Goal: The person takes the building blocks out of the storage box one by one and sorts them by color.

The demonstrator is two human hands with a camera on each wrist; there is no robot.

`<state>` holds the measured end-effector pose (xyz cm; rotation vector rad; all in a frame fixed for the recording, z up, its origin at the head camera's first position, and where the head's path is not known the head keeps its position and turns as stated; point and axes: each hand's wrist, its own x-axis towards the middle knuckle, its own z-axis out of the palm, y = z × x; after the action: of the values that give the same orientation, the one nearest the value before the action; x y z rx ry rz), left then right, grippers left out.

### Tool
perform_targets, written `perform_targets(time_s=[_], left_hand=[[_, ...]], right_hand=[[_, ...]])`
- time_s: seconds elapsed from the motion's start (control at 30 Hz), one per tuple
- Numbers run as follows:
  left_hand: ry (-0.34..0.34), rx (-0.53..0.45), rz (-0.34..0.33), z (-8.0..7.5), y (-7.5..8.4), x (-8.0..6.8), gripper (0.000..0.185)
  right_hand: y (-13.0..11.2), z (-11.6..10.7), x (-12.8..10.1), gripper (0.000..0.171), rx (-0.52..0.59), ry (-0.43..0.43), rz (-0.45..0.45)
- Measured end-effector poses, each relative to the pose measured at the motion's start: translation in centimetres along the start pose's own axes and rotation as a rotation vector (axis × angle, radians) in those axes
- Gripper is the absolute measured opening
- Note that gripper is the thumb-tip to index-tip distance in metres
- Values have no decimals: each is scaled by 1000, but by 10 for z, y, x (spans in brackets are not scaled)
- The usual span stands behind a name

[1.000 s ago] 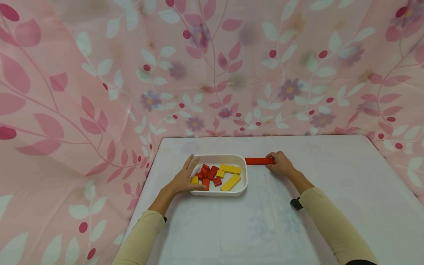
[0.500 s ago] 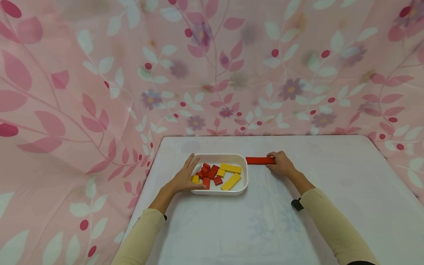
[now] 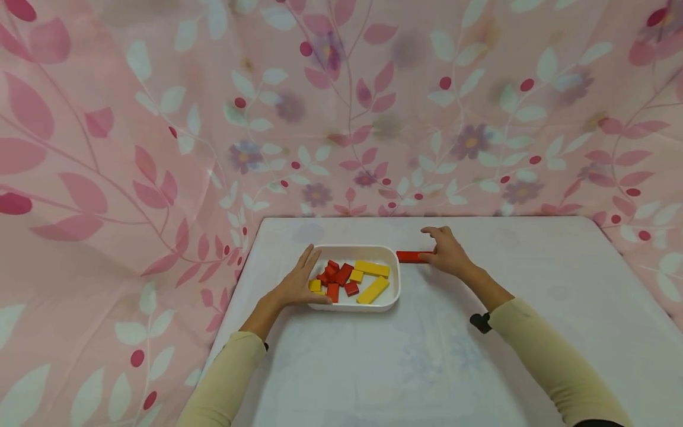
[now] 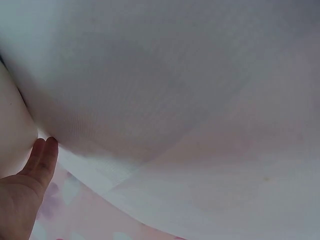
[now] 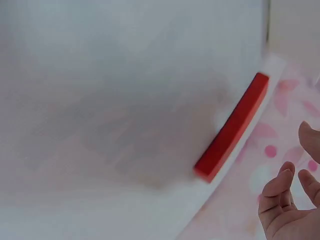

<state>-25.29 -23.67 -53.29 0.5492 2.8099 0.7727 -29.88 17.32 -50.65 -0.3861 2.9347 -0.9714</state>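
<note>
On table [image 3: 373, 367], head view: left hand [image 3: 293, 289] spread across left end of white tray [image 3: 352, 309], nothing clenched, presumably steadying it. Red and yellow blocks [image 3: 372, 290] scattered inside. Long red block [image 3: 409, 257] outside, just beside tray's right end (touching? can't tell), right hand [image 3: 449, 255] by its other end. Left wrist view: left hand straight against tray's outer wall, likely bracing. Right wrist view: right hand half-spread, holding nothing, apart from long red block, which lies flat, needing no support.
</note>
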Motion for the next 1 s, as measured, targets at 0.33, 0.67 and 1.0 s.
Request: perform_targets(time_s=[0.33, 0.67, 1.0], left_hand=[[7, -4, 5, 0, -1, 1, 125], [-4, -18, 10, 3, -3, 0, 125], [12, -45, 17, 2, 0, -5, 122]], right_hand=[[-61, 21, -2, 56, 181, -32, -179], [-92, 50, 1, 53, 454, -204, -140], [-106, 86, 10, 53, 352, -228, -233]])
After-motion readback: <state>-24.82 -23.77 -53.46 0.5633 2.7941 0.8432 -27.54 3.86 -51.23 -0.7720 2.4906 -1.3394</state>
